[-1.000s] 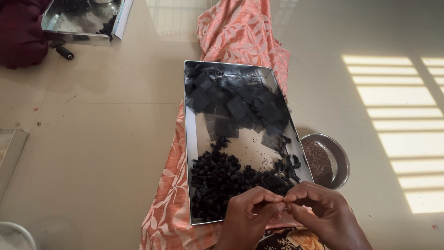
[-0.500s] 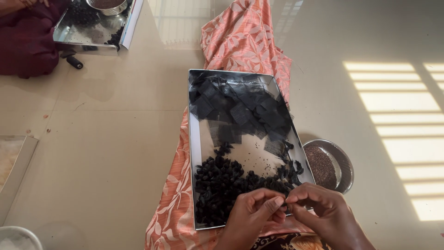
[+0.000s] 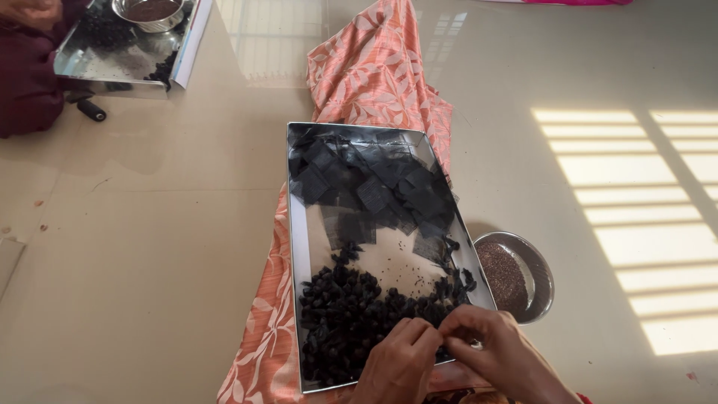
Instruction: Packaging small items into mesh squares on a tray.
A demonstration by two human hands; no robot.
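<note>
Steel tray (image 3: pixel 295 247) lies lengthwise on an orange patterned cloth (image 3: pixel 374 67) on the floor. Tray contents: heap of small black bundles (image 3: pixel 351 318) at the near end, approx. 6 o'clock; flat black mesh squares (image 3: pixel 374 187) across the far half, 12 o'clock; bare metal w/ loose grains between.

Left hand (image 3: pixel 396 363) and right hand (image 3: pixel 497 352) meet at the tray's near edge, fingertips pinched together over the heap. Item between them is too small to identify.

Round steel bowl (image 3: pixel 542 273) just beside the tray at 3 o'clock, holding brown seed-like grains. Second tray (image 3: pixel 112 71) w/ a small bowl (image 3: pixel 153 9) of dark matter at 10 o'clock, well apart, next to a person in maroon clothing (image 3: pixel 26 82).

Vs. earlier frame: hands stay joined at the same edge; tray and bowl unmoved; camera tilted, so more of the far tray shows.
</note>
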